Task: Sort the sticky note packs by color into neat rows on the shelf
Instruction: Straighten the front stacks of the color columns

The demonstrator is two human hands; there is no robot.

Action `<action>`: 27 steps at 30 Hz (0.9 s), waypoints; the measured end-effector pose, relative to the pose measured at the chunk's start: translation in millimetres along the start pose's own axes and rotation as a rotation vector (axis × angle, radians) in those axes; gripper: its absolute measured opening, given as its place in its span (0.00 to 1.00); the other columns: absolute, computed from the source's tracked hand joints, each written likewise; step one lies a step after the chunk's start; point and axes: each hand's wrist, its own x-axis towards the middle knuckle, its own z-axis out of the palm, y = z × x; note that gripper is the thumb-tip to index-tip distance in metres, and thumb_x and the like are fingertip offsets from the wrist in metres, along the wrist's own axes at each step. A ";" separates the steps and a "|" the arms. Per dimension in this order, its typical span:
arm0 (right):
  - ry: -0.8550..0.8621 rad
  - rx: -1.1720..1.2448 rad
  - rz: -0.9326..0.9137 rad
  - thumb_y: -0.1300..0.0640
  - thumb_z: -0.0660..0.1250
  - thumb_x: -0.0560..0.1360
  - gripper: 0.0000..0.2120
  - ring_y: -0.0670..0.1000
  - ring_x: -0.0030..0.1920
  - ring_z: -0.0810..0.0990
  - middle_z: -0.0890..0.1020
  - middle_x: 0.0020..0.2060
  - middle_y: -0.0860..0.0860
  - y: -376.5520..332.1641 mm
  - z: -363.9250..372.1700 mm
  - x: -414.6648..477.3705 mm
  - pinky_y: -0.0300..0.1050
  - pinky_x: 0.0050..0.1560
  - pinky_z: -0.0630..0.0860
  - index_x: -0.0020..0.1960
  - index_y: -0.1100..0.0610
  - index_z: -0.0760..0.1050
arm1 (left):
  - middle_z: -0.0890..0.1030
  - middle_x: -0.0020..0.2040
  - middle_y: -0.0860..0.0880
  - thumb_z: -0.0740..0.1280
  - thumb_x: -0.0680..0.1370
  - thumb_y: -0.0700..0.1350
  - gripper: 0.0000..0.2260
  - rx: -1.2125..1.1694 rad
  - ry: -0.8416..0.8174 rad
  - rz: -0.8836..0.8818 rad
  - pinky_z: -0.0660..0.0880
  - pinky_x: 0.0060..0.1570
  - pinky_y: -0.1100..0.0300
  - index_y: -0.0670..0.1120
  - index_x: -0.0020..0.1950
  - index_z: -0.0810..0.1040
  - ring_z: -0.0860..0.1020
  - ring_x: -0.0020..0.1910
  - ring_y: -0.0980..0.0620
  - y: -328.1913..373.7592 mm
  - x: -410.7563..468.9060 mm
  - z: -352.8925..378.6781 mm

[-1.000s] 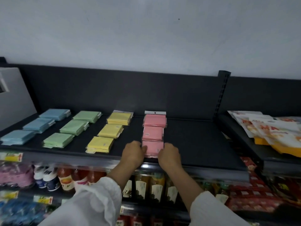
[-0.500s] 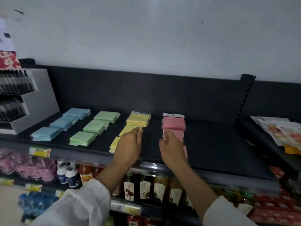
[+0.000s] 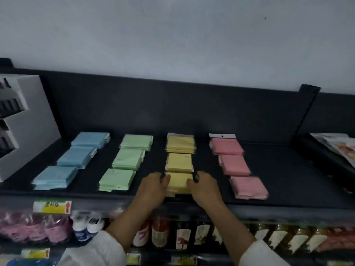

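Shifted from the pink row, the left hand and right hand are clamped on the front yellow pack between them, likely for squaring.

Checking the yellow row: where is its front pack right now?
Head view, centre: the front yellow pack lies at the shelf edge, between the left hand and right hand.

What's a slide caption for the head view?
Left hand and right hand hold the front yellow pack on the shelf.

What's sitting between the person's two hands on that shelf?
In the head view, the front yellow pack lies between the left hand and the right hand, which hold its side edges.
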 end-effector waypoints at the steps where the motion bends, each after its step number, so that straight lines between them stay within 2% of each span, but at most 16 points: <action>1: 0.028 -0.018 0.007 0.57 0.61 0.77 0.06 0.54 0.46 0.76 0.75 0.40 0.50 -1.2 2.1 -1.2 0.42 0.38 0.70 0.44 0.59 0.71 | 0.79 0.55 0.42 0.59 0.80 0.50 0.16 -0.014 -0.019 0.017 0.69 0.47 0.60 0.39 0.57 0.76 0.77 0.54 0.44 1.4 -1.9 -0.5; 2: 0.048 -0.037 0.017 0.58 0.60 0.77 0.06 0.55 0.48 0.77 0.77 0.43 0.52 -3.0 4.5 -3.0 0.42 0.40 0.71 0.48 0.60 0.73 | 0.80 0.52 0.43 0.60 0.80 0.50 0.14 -0.027 -0.029 0.045 0.69 0.47 0.60 0.40 0.54 0.77 0.77 0.53 0.45 1.2 -3.1 0.2; 3: 0.074 -0.051 0.021 0.59 0.60 0.77 0.09 0.56 0.51 0.78 0.79 0.48 0.54 -4.4 6.6 -3.9 0.42 0.45 0.73 0.53 0.62 0.74 | 0.79 0.45 0.44 0.61 0.79 0.49 0.12 -0.034 -0.039 0.066 0.69 0.43 0.59 0.42 0.47 0.77 0.77 0.51 0.44 0.1 -4.0 0.8; 5: 0.126 -0.067 0.058 0.61 0.61 0.76 0.14 0.56 0.55 0.78 0.79 0.55 0.57 -9.1 11.1 -7.0 0.43 0.52 0.73 0.60 0.65 0.73 | 0.71 0.33 0.50 0.61 0.79 0.47 0.14 -0.020 -0.044 0.092 0.64 0.36 0.60 0.47 0.33 0.67 0.76 0.42 0.45 -2.7 -6.9 -0.1; 6: 0.144 -0.063 0.078 0.61 0.61 0.76 0.15 0.56 0.56 0.78 0.79 0.57 0.57 -10.8 12.7 -8.5 0.42 0.53 0.73 0.61 0.65 0.73 | 0.69 0.32 0.51 0.61 0.79 0.47 0.16 -0.019 -0.048 0.112 0.63 0.35 0.60 0.48 0.32 0.64 0.75 0.39 0.47 -4.1 -7.7 -0.7; 8: 0.159 -0.039 0.116 0.61 0.62 0.75 0.17 0.56 0.58 0.77 0.78 0.60 0.56 -10.4 13.0 -8.9 0.40 0.53 0.71 0.63 0.63 0.73 | 0.70 0.32 0.51 0.61 0.79 0.47 0.16 -0.029 -0.052 0.139 0.64 0.34 0.60 0.48 0.32 0.63 0.73 0.37 0.50 -3.6 -8.7 -3.2; 10: 0.177 -0.030 0.131 0.60 0.63 0.74 0.15 0.54 0.56 0.77 0.79 0.58 0.56 -11.9 11.5 -9.1 0.40 0.53 0.71 0.60 0.61 0.74 | 0.76 0.38 0.47 0.60 0.80 0.50 0.14 -0.028 -0.068 0.160 0.67 0.36 0.59 0.45 0.37 0.68 0.75 0.39 0.49 -1.3 -11.5 -8.5; 12: 0.221 -0.015 0.107 0.61 0.62 0.75 0.15 0.54 0.57 0.77 0.78 0.59 0.56 -18.0 11.4 -10.6 0.41 0.54 0.71 0.60 0.61 0.74 | 0.80 0.48 0.43 0.58 0.80 0.52 0.14 -0.028 -0.063 0.176 0.72 0.43 0.57 0.42 0.51 0.74 0.77 0.46 0.47 -2.8 -16.1 -17.3; 14: 0.280 0.023 0.038 0.63 0.60 0.77 0.20 0.53 0.60 0.76 0.76 0.63 0.56 -28.5 15.4 -16.0 0.37 0.56 0.69 0.68 0.62 0.68 | 0.78 0.57 0.42 0.57 0.80 0.54 0.22 -0.027 0.023 0.215 0.72 0.51 0.58 0.41 0.68 0.66 0.76 0.54 0.48 -13.0 -18.9 -29.5; 15: 0.292 0.033 -0.015 0.63 0.59 0.77 0.21 0.49 0.56 0.77 0.76 0.63 0.54 -36.3 19.6 -19.5 0.31 0.52 0.69 0.70 0.60 0.65 | 0.76 0.60 0.43 0.57 0.80 0.54 0.25 -0.048 0.088 0.240 0.70 0.54 0.60 0.43 0.72 0.62 0.74 0.57 0.49 -20.7 -19.7 -38.4; 16: 0.273 0.038 -0.061 0.63 0.59 0.78 0.22 0.45 0.50 0.77 0.76 0.62 0.53 -45.2 26.2 -22.4 0.25 0.46 0.68 0.71 0.58 0.65 | 0.75 0.63 0.44 0.57 0.79 0.54 0.25 -0.071 0.153 0.265 0.69 0.57 0.60 0.44 0.74 0.60 0.72 0.60 0.49 -29.6 -19.2 -48.0; 17: 0.228 0.042 -0.098 0.63 0.58 0.78 0.22 0.43 0.48 0.76 0.77 0.62 0.52 -54.5 34.7 -25.4 0.23 0.42 0.68 0.71 0.56 0.64 | 0.73 0.65 0.44 0.57 0.79 0.54 0.25 -0.081 0.200 0.267 0.68 0.59 0.60 0.45 0.74 0.60 0.71 0.63 0.49 -39.3 -17.4 -57.7; 20: 0.025 0.109 -0.137 0.60 0.58 0.79 0.24 0.47 0.66 0.71 0.70 0.69 0.51 -75.6 71.7 -26.3 0.27 0.57 0.64 0.74 0.58 0.60 | 0.73 0.66 0.41 0.59 0.79 0.53 0.26 -0.063 0.267 0.134 0.69 0.60 0.54 0.43 0.73 0.61 0.70 0.64 0.45 -74.1 -7.5 -81.4; 22: -0.064 0.118 -0.107 0.56 0.59 0.79 0.26 0.48 0.70 0.67 0.66 0.72 0.51 -86.1 96.4 -25.0 0.31 0.60 0.61 0.75 0.58 0.57 | 0.73 0.65 0.37 0.59 0.79 0.54 0.29 0.002 0.216 0.005 0.69 0.59 0.52 0.39 0.74 0.58 0.69 0.64 0.41 -97.3 -3.2 -91.6; 24: -0.093 0.086 -0.082 0.54 0.60 0.79 0.24 0.49 0.66 0.71 0.70 0.69 0.51 -92.1 113.8 -22.0 0.33 0.55 0.64 0.73 0.59 0.60 | 0.72 0.65 0.36 0.57 0.79 0.56 0.31 0.053 0.139 -0.079 0.69 0.59 0.53 0.37 0.74 0.56 0.69 0.65 0.40 -112.3 -1.1 -96.3; 27: -0.078 0.036 -0.090 0.54 0.60 0.78 0.14 0.50 0.51 0.77 0.79 0.56 0.53 -99.8 129.8 -19.1 0.39 0.44 0.70 0.61 0.58 0.71 | 0.74 0.64 0.37 0.57 0.79 0.56 0.29 0.058 0.100 -0.086 0.70 0.57 0.55 0.36 0.72 0.60 0.71 0.63 0.41 -119.7 -0.2 -97.1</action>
